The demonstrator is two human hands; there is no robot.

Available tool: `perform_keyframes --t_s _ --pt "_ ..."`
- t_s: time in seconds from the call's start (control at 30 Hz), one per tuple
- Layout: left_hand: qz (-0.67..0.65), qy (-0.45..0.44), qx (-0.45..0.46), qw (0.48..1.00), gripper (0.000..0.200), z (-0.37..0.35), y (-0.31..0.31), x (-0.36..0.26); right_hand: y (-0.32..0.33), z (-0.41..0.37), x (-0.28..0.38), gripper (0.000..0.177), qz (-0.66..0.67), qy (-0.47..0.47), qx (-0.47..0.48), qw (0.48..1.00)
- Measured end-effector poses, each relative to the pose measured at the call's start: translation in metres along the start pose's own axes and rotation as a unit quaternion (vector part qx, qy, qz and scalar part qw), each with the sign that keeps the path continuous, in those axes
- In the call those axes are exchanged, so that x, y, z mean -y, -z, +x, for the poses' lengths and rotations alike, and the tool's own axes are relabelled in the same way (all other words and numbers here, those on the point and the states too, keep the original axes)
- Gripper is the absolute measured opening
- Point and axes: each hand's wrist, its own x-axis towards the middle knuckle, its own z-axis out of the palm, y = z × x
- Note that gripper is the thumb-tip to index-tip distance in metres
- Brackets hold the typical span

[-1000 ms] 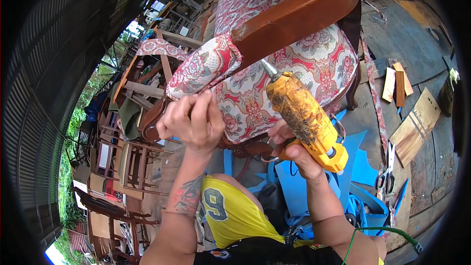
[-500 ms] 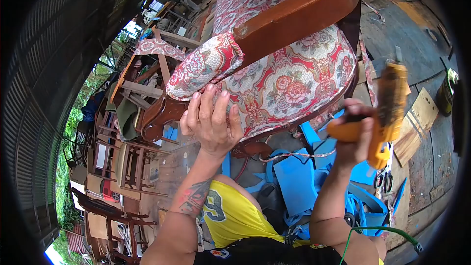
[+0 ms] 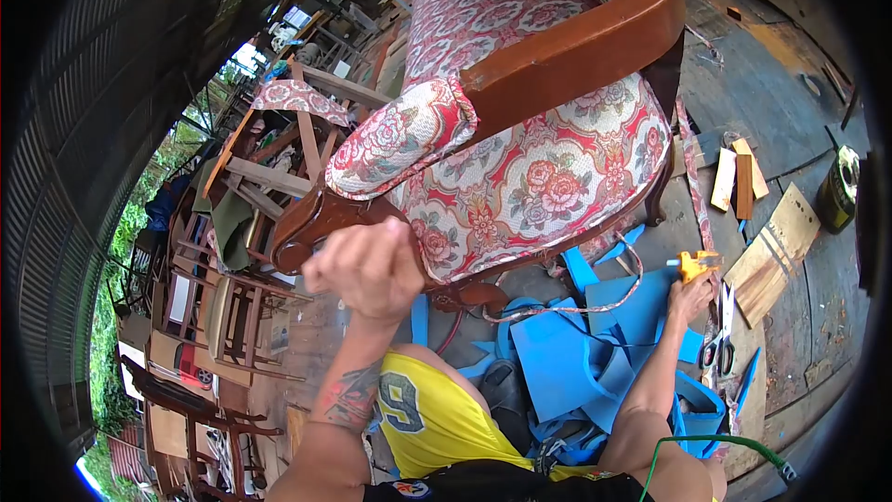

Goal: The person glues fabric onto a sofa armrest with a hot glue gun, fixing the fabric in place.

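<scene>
My left hand [image 3: 367, 270] is closed in a loose fist, slightly blurred, in front of the carved wooden arm front [image 3: 311, 223] of a sofa. I see nothing in its fingers. Above it, the padded floral armrest end [image 3: 404, 139] meets the brown wooden armrest [image 3: 576, 37]. The floral side panel [image 3: 548, 186] of the sofa lies to its right. Low at the right, my right hand [image 3: 689, 299] is around a yellow glue gun [image 3: 699, 265], close to the floor beside blue foam pieces; its grip is partly hidden by distance and angle.
Blue foam sheets [image 3: 562, 358] and a strip of floral trim [image 3: 595, 307] lie on the floor. Scissors [image 3: 717, 349], wood offcuts [image 3: 776, 251] and a can [image 3: 841, 186] are at the right. Chair frames [image 3: 223, 316] crowd the left. A green cord [image 3: 743, 442] crosses the lower right.
My left hand has come off the padded armrest end and curled into a fist. My right hand has carried the glue gun down and away, towards the floor at the right.
</scene>
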Motion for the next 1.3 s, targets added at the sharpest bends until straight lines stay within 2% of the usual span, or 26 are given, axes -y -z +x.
perform_keyframes --t_s 0.07,0.1,0.13,0.2,0.23,0.27,0.33,0.37,0.4,0.43,0.47,0.53,0.73,1.0,1.3 --pt "0.031 0.045 -0.016 0.998 0.035 0.015 0.002 0.004 0.017 -0.008 0.004 0.083 0.019 -0.072 0.156 0.985" --pt "0.034 0.065 -0.008 0.997 0.033 0.021 0.002 0.006 0.016 -0.007 0.001 0.086 -0.046 -0.057 0.152 0.986" --pt "0.036 0.067 -0.009 0.997 0.033 0.023 -0.002 0.008 0.041 -0.005 0.012 0.072 -0.077 -0.038 0.055 0.995" --pt "-0.024 0.135 -0.04 0.99 0.03 0.025 -0.007 0.01 0.07 0.024 0.029 0.043 0.067 -0.071 -0.036 0.995" --pt "-0.002 0.12 -0.01 0.993 0.043 0.025 -0.003 0.014 0.106 0.037 0.056 0.031 0.193 -0.033 -0.144 0.97" --pt "-0.006 0.122 -0.01 0.992 0.043 0.031 -0.003 0.014 0.15 0.045 0.093 0.02 0.311 0.01 -0.248 0.917" --pt "-0.06 0.128 0.001 0.99 0.06 0.049 0.0 0.016 0.23 0.045 0.165 0.021 0.488 0.1 -0.255 0.829" --pt "-0.06 0.122 0.045 0.99 0.072 0.051 0.002 0.021 0.26 0.041 0.197 0.023 0.568 0.208 -0.236 0.76" --pt "-0.062 0.128 0.042 0.989 0.072 0.051 0.001 0.021 0.28 0.035 0.226 0.026 0.612 0.312 -0.249 0.683" --pt "-0.061 0.128 0.065 0.988 0.072 0.051 0.001 0.021 0.303 0.025 0.253 0.026 0.629 0.379 -0.245 0.633" --pt "-0.059 0.126 0.087 0.986 0.072 0.052 0.001 0.021 0.32 0.013 0.272 0.038 0.644 0.432 -0.216 0.593" --pt "-0.057 0.136 0.093 0.985 0.072 0.048 0.001 0.018 0.341 -0.004 0.301 0.043 0.646 0.497 -0.195 0.546" --pt "-0.058 0.17 0.063 0.982 0.079 0.049 -0.007 0.014 0.346 -0.012 0.345 0.04 0.626 0.494 -0.208 0.567" --pt "-0.063 0.19 0.06 0.978 0.087 0.053 -0.007 0.011 0.348 -0.007 0.348 0.039 0.589 0.524 -0.224 0.573" --pt "-0.056 0.195 0.06 0.977 0.087 0.055 -0.009 0.007 0.34 -0.012 0.357 0.042 0.626 0.498 -0.236 0.552"
